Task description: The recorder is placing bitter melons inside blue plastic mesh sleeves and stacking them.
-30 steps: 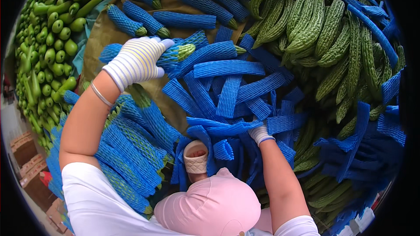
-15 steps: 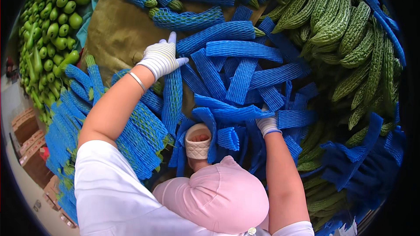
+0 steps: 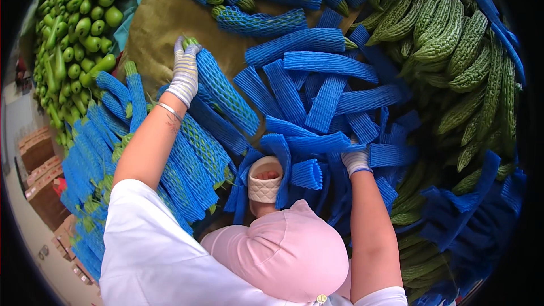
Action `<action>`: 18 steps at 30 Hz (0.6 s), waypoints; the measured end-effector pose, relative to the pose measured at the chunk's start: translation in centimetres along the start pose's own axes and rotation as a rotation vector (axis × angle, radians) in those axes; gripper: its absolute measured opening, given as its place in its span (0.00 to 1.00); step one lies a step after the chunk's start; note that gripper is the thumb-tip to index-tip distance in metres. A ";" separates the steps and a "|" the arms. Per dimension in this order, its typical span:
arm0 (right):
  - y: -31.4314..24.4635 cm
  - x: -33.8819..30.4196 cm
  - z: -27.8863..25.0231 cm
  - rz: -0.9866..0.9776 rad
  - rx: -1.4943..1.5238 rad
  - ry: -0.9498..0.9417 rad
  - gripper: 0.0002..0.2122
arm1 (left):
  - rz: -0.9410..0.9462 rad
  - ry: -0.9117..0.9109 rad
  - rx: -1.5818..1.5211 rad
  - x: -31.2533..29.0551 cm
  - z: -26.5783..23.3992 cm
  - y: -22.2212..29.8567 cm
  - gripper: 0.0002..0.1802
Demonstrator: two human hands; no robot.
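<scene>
My left hand (image 3: 186,73), in a striped white glove, is closed round the upper end of a bitter melon (image 3: 226,92) in a blue foam net sleeve. The melon slants down to the right, its green tip showing beyond my fingers. At the lower right, my gloved right hand (image 3: 357,160) grips the end of a loose, flattened blue foam net sleeve (image 3: 317,143); its fingertips are partly hidden. More loose sleeves (image 3: 328,102) lie crisscrossed between my hands. Below my left forearm, several sleeved melons (image 3: 187,164) lie side by side.
Bare bitter melons (image 3: 436,28) are heaped at the right. Several sleeved melons (image 3: 260,22) lie on a brown cloth (image 3: 150,22) at the far side. Smooth green gourds (image 3: 73,39) are piled at the far left, above cardboard boxes (image 3: 42,164). My sandaled foot (image 3: 264,184) stands among the sleeves.
My left hand has moved left and closed on the sleeved melon, whose upper end has swung left into a slant. My right hand keeps its grip. The whole view has shifted slightly.
</scene>
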State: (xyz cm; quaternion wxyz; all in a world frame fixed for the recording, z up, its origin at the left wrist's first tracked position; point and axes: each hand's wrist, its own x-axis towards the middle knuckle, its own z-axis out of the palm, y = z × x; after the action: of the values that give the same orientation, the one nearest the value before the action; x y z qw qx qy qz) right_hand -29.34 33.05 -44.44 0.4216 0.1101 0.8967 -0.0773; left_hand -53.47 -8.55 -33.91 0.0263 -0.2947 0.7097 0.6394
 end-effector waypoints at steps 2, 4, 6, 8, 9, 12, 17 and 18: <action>-0.4 0.0 -0.5 0.004 0.000 -0.006 0.34 | -0.011 0.182 0.927 1.9 -0.6 -1.0 0.38; -1.3 -0.9 -1.6 0.021 0.052 0.019 0.35 | 0.105 0.134 1.166 1.5 -1.0 -1.0 0.38; 0.0 -1.4 0.1 -0.096 -0.070 0.548 0.23 | 0.185 -0.142 1.442 1.9 0.5 0.2 0.37; -0.5 -1.7 -1.4 0.016 0.008 0.129 0.33 | 0.141 -0.144 1.465 2.6 2.0 1.1 0.35; -0.4 -2.0 -1.3 -0.020 -0.008 0.159 0.31 | 0.382 -0.084 1.405 3.6 2.8 1.6 0.33; 0.1 -1.9 -0.7 0.012 -0.064 0.088 0.31 | 0.975 0.006 1.265 6.9 6.3 4.7 0.26; 2.4 -2.5 0.6 0.026 -0.043 0.138 0.32 | 0.769 -0.229 1.683 7.4 14.5 8.3 0.38; -0.1 -3.1 -2.1 0.088 0.078 0.064 0.32 | 0.606 -0.231 1.764 7.3 14.7 8.6 0.42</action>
State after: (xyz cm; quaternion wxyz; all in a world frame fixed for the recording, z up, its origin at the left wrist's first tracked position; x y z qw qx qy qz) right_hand -28.97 33.05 -40.73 0.3911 0.1682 0.9004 -0.0900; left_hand -68.37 2.26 -31.93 0.1427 0.0944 0.9773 -0.1246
